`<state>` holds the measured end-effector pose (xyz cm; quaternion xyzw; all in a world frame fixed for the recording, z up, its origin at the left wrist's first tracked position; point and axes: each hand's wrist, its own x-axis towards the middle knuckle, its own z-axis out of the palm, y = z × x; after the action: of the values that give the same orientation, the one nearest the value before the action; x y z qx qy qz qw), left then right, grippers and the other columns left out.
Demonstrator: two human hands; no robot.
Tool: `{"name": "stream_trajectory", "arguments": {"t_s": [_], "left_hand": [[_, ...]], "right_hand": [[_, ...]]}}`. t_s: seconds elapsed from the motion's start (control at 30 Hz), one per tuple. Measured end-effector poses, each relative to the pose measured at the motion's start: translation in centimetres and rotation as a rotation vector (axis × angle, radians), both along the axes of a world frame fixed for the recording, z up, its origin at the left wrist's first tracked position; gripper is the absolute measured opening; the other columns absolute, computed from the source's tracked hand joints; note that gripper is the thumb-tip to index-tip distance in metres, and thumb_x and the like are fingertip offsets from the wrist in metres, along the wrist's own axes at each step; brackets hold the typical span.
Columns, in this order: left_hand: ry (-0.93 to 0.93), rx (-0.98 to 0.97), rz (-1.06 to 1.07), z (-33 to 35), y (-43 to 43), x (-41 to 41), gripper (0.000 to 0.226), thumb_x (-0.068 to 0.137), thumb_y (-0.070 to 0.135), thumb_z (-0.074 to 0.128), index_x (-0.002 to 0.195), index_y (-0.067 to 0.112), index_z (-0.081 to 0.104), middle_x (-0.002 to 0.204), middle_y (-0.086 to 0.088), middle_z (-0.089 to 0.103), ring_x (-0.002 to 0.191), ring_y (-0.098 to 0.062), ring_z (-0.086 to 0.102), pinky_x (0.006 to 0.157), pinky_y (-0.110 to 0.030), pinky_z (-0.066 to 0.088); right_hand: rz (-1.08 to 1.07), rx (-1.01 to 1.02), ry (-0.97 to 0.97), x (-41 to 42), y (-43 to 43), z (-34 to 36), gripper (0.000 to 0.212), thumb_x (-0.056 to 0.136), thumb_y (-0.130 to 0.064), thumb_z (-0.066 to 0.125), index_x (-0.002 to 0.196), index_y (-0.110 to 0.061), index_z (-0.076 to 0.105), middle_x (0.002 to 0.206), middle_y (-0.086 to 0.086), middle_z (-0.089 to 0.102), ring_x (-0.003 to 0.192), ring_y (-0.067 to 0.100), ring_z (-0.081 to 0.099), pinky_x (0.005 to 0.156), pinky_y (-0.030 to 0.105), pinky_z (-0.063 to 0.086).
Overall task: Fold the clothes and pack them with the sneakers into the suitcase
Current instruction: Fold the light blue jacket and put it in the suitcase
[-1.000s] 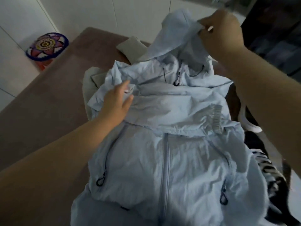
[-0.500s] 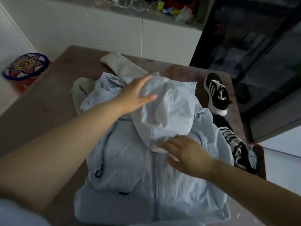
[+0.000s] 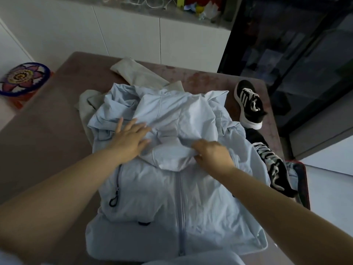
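Observation:
A pale blue zip jacket lies front-up on the brown table, its hood folded down over the chest. My left hand presses flat on the fabric at the hood's left side, fingers straight. My right hand pinches the hood's lower edge near the zip. A beige garment lies partly under the jacket at the back. One black-and-white sneaker sits at the table's right rear; a second sneaker lies right of the jacket. A dark suitcase edge shows at the right, mostly hidden.
White cabinets stand behind the table, with cables and small colourful items on top. A round flower-patterned stool is on the floor at the left. Dark glass doors fill the right rear.
The hood was lifted high in my right hand, then brought down over the jacket's chest. My left hand slid down to its left side, and my right hand now pinches its lower edge.

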<state>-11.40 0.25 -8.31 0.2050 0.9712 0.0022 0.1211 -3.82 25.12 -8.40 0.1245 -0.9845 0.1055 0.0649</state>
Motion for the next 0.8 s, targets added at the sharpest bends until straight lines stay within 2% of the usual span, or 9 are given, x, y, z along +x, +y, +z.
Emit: {"name": "stream_trajectory", "arguments": {"t_s": [0.1, 0.17, 0.23, 0.3, 0.37, 0.43, 0.5, 0.67, 0.8], "left_hand": [[0.012, 0.011, 0.044, 0.5, -0.9, -1.6, 0.049, 0.099, 0.045, 0.018, 0.147, 0.034, 0.016, 0.157, 0.010, 0.011, 0.145, -0.014, -0.004, 0.113, -0.044, -0.016], [-0.082, -0.043, 0.041, 0.3, -1.0, -2.6, 0.051, 0.098, 0.048, 0.017, 0.146, 0.033, 0.018, 0.156, 0.010, 0.012, 0.145, -0.014, -0.002, 0.112, -0.045, -0.017], [-0.071, 0.006, 0.014, 0.1, -1.3, -3.7, 0.047, 0.098, 0.046, 0.023, 0.141, 0.030, 0.032, 0.150, 0.006, 0.032, 0.143, -0.016, 0.014, 0.112, -0.044, -0.015], [0.094, 0.143, 0.002, 0.4, -1.5, -5.4, 0.039, 0.098, 0.038, 0.035, 0.131, 0.023, 0.047, 0.133, -0.004, 0.052, 0.131, -0.024, 0.037, 0.114, -0.043, -0.005], [0.237, 0.211, 0.017, 1.1, -1.5, -7.6, 0.039, 0.095, 0.031, 0.047, 0.131, 0.018, 0.049, 0.128, -0.012, 0.055, 0.121, -0.033, 0.045, 0.113, -0.045, 0.009], [0.269, 0.228, 0.062, 1.7, -1.2, -10.0, 0.048, 0.092, 0.030, 0.052, 0.137, 0.018, 0.041, 0.135, -0.016, 0.049, 0.124, -0.037, 0.041, 0.111, -0.046, 0.014], [0.268, 0.211, 0.134, 2.3, -0.7, -12.4, 0.056, 0.091, 0.031, 0.055, 0.142, 0.020, 0.034, 0.140, -0.016, 0.042, 0.128, -0.038, 0.035, 0.111, -0.046, 0.013], [0.204, 0.157, 0.239, 2.0, -0.3, -17.2, 0.049, 0.091, 0.036, 0.053, 0.138, 0.026, 0.040, 0.142, -0.013, 0.040, 0.130, -0.036, 0.033, 0.113, -0.046, 0.015], [0.047, 0.065, 0.276, 0.3, -0.7, -18.9, 0.054, 0.093, 0.047, 0.043, 0.144, 0.034, 0.028, 0.153, -0.004, 0.023, 0.139, -0.032, 0.018, 0.113, -0.045, 0.009]], "right_hand": [[0.038, -0.035, 0.163, -1.3, 0.0, 0.0, 0.018, 0.052, -0.004, 0.061, 0.069, -0.010, 0.060, 0.062, 0.007, 0.057, 0.045, 0.028, 0.054, 0.050, 0.025, 0.043], [0.178, -0.012, -0.038, -1.9, 0.2, -0.5, 0.011, 0.064, -0.009, 0.061, 0.075, -0.011, 0.062, 0.070, 0.006, 0.061, 0.057, 0.028, 0.060, 0.070, 0.031, 0.046], [0.223, -0.006, -0.331, -2.2, 1.2, -0.1, 0.022, 0.077, -0.033, 0.067, 0.092, -0.017, 0.066, 0.085, -0.003, 0.064, 0.080, 0.017, 0.060, 0.094, 0.033, 0.035], [0.134, -0.266, -0.375, -3.5, 2.3, 1.5, 0.035, 0.079, -0.050, 0.063, 0.095, -0.019, 0.066, 0.086, -0.008, 0.063, 0.082, 0.011, 0.057, 0.087, 0.026, 0.038], [-0.054, -0.509, -0.256, -6.8, 4.1, 3.3, 0.030, 0.085, -0.043, 0.061, 0.094, -0.015, 0.065, 0.088, -0.005, 0.062, 0.081, 0.011, 0.056, 0.077, 0.024, 0.041], [-0.196, -0.412, -0.209, -11.1, 6.4, 3.9, 0.025, 0.087, -0.034, 0.062, 0.101, -0.014, 0.064, 0.101, 0.001, 0.062, 0.091, 0.014, 0.058, 0.079, 0.027, 0.043], [-0.254, -0.297, -0.287, -15.0, 8.1, 3.9, 0.035, 0.084, -0.035, 0.065, 0.111, -0.013, 0.062, 0.113, 0.001, 0.061, 0.103, 0.017, 0.057, 0.083, 0.027, 0.042], [-0.170, -0.295, -0.407, -20.4, 8.9, 3.0, 0.057, 0.079, -0.044, 0.069, 0.129, -0.023, 0.053, 0.133, -0.001, 0.053, 0.120, 0.018, 0.049, 0.094, 0.023, 0.037], [-0.134, -0.027, -0.609, -23.1, 8.7, 1.6, 0.112, 0.051, -0.078, 0.068, 0.144, -0.035, 0.023, 0.144, -0.005, 0.039, 0.121, 0.024, 0.049, 0.100, 0.037, 0.042]]}}
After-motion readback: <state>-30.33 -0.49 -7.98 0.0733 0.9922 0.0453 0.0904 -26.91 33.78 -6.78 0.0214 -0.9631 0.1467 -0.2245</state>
